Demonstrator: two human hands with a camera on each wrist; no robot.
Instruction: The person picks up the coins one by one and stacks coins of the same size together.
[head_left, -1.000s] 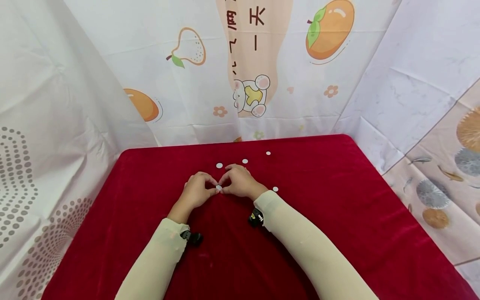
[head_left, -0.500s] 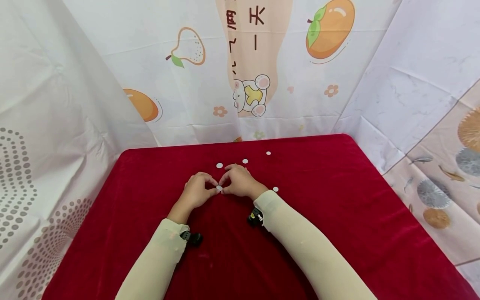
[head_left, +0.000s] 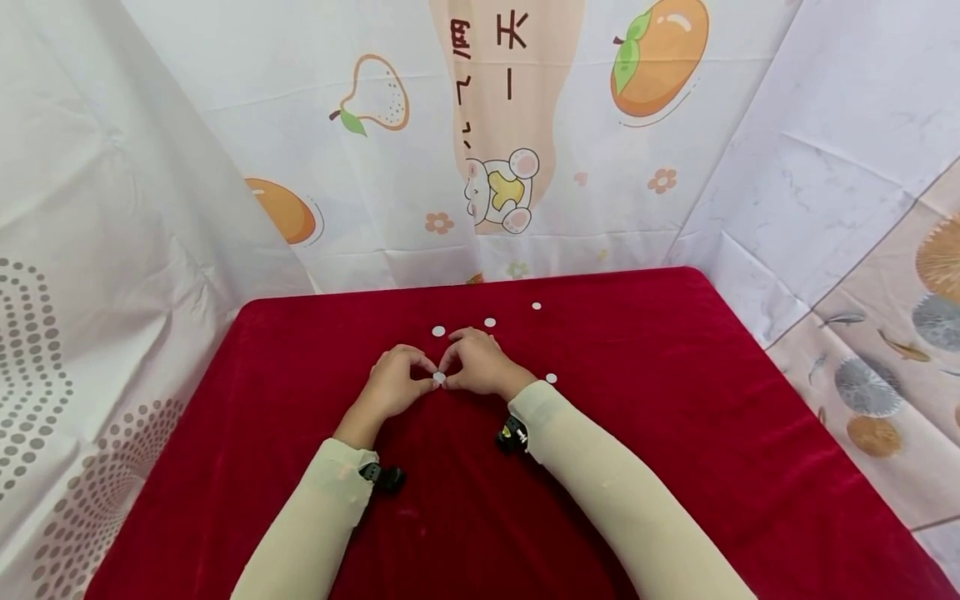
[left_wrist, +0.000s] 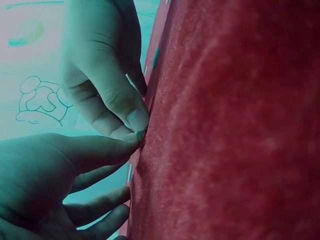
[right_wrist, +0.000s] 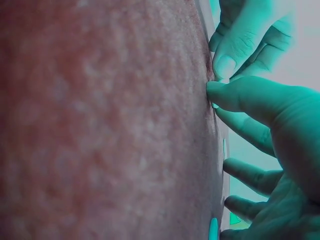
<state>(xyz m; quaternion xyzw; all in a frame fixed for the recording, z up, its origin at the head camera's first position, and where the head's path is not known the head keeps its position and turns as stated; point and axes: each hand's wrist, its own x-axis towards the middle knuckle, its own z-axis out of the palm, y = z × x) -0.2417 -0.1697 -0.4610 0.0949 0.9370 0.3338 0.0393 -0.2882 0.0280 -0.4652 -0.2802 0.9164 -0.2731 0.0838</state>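
Note:
On the red cloth (head_left: 660,392) my two hands meet around one small white disc (head_left: 438,377). My left hand (head_left: 422,372) pinches it from the left with thumb and forefinger. From the right, my right hand (head_left: 453,372) pinches the same disc. In the left wrist view, my left thumb (left_wrist: 102,146) and the right hand's thumb (left_wrist: 131,116) press tip to tip against the cloth, and the disc is almost hidden between them. The right wrist view shows the right hand (right_wrist: 235,95) meeting the left hand's thumb (right_wrist: 227,65) at the cloth.
Loose white discs lie beyond the hands (head_left: 438,331) (head_left: 490,322) (head_left: 536,306), and one lies right of my right wrist (head_left: 551,378). Printed fabric walls (head_left: 510,167) close in the table at the back and on both sides. The cloth's edge runs along the right.

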